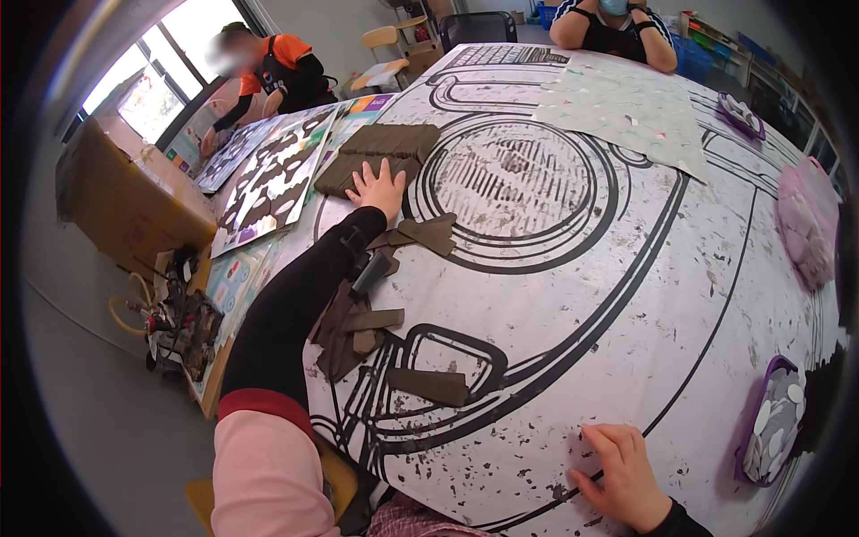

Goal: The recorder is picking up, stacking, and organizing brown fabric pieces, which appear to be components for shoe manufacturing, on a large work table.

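My left hand (pixel 378 191) reaches far forward, its fingers spread over the near edge of a block of brown flat strips (pixel 385 140) laid side by side in rows. Just right of that wrist lie loose brown pieces (pixel 429 234), and more brown strips (pixel 371 319) are heaped beside the forearm. One separate brown strip (pixel 428 387) rests nearer to me. My right hand (pixel 625 479) is low over the near right part of the white sheet (pixel 573 358), which bears a large black line drawing. Its fingers are apart and hold nothing.
A purple basket (pixel 743 461) of grey-white pieces stands at right, below a pink bag (pixel 810 224). A pale sheet (pixel 617 107) lies at the far side, near a seated person (pixel 617 31). Another person (pixel 282 72) works at left by a patterned board (pixel 273 179) and cardboard box (pixel 134 197).
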The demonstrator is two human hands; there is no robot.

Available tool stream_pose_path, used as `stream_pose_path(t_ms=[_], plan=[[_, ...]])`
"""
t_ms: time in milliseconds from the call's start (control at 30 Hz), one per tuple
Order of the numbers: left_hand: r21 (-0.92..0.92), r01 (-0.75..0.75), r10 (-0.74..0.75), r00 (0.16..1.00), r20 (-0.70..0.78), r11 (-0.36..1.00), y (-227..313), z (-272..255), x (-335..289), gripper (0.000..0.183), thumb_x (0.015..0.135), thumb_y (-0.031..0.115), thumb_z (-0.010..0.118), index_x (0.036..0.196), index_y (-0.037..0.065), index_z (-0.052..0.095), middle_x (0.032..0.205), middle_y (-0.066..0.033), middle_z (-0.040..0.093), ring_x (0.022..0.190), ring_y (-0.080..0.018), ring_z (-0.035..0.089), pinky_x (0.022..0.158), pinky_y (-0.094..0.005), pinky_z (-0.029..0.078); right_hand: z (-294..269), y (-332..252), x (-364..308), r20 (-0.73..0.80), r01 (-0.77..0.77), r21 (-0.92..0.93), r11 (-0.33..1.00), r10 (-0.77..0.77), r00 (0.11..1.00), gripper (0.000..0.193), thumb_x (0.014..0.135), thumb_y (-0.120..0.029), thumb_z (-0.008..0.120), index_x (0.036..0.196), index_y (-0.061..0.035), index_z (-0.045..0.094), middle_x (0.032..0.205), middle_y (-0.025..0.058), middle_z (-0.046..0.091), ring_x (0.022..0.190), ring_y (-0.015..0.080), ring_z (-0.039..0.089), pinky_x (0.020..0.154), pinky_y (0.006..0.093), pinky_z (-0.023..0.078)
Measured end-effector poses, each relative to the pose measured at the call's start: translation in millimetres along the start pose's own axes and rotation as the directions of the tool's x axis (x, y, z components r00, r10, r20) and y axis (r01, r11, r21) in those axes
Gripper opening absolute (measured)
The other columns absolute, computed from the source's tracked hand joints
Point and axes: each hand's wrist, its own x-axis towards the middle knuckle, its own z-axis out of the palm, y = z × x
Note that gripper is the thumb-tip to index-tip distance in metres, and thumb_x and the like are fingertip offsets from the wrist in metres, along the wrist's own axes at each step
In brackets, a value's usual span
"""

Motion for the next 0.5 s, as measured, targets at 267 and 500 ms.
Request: stream_pose_path(t_ms=[267, 500], plan=[[0.017, 0.139, -0.139, 0.990, -0.040, 0.990, 20, -2, -3, 0.070, 0.090, 0.055, 0.042, 0.144, 0.013, 0.028, 0.152, -0.0162, 0.016, 0.141, -0.0359, 0.009, 0.107, -0.0628, 0.009, 0, -7, -6, -0.020, 0.010, -0.024, 1.000, -0.011, 1.000, 0.069, 0.065, -0.005, 0.075, 0.126, -0.0017, 0.043, 0.115, 0.0141, 0.048, 0.101, 0.0322, 0.046, 0.088, 0.0394, 0.040], [0.285, 0.079, -0.101, 0.993, 0.064, 0.955, 10, -9, -3, 0.071, 0.092, 0.055, 0.031, 0.146, 0.009, 0.024, 0.154, -0.0124, 0.016, 0.142, -0.0339, 0.007, 0.108, -0.0621, 0.005, 7, -6, -3, 0.003, 0.012, -0.005, 1.000, -0.012, 1.000, 0.067, 0.066, -0.006, 0.075, 0.125, -0.0016, 0.044, 0.114, 0.0138, 0.048, 0.102, 0.0322, 0.046, 0.088, 0.0391, 0.041]])
